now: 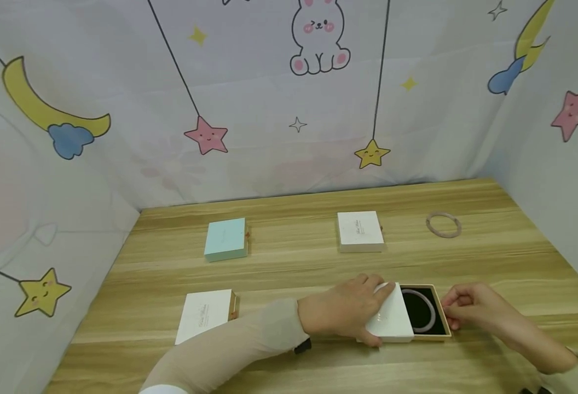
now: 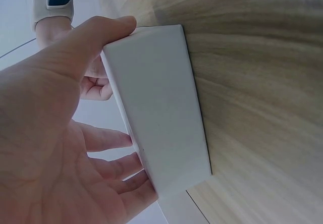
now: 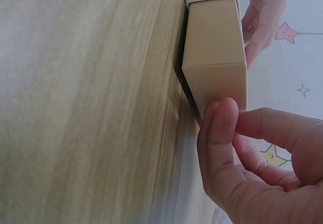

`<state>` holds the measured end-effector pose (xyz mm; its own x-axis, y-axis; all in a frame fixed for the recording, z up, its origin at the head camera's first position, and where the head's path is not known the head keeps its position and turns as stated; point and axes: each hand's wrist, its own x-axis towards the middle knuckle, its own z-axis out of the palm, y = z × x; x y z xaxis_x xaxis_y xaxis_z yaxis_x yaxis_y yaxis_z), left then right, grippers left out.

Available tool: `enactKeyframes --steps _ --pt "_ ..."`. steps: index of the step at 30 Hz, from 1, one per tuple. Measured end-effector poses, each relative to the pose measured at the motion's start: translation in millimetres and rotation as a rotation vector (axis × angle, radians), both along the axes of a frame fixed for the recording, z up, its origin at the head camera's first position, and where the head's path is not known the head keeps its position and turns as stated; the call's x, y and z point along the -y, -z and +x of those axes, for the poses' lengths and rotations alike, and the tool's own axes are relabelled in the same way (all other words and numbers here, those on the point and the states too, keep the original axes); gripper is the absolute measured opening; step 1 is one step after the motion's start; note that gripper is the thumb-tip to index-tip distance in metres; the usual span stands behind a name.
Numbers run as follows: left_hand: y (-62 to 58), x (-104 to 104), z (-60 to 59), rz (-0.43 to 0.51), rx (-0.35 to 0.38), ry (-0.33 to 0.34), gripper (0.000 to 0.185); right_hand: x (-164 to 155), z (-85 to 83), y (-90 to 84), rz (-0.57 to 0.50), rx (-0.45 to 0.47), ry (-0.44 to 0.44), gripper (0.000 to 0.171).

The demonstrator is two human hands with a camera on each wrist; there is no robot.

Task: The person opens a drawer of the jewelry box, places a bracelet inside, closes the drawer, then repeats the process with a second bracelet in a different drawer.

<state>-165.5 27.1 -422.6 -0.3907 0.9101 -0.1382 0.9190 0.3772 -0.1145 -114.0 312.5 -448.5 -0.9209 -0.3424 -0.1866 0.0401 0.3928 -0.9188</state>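
A white sliding gift box [image 1: 392, 316] lies at the front of the table, its inner drawer [image 1: 440, 314] pulled partway out to the right. Inside the drawer, on a black lining, sits a pale mauve bangle [image 1: 433, 313], partly covered by the white sleeve. My left hand [image 1: 350, 306] grips that sleeve, thumb on the near edge and fingers spread over the top and far side. At the drawer's tan end panel [image 3: 219, 85], my right hand [image 3: 252, 153] has its thumb and fingers pinched together; what lies between them is hidden.
Another pale bangle [image 1: 444, 224] lies on the table at the back right. Beside it to the left is a white box [image 1: 360, 232]. A light blue box [image 1: 226, 239] stands back left, and another white box [image 1: 204, 316] is front left, partly behind my left sleeve. Printed curtains surround the table.
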Motion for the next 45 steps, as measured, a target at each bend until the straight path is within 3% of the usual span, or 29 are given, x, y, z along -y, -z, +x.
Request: enactKeyframes --steps 45 --pt "-3.9 -1.3 0.3 0.006 0.038 -0.020 0.105 10.1 -3.6 2.5 -0.035 -0.051 -0.018 0.011"
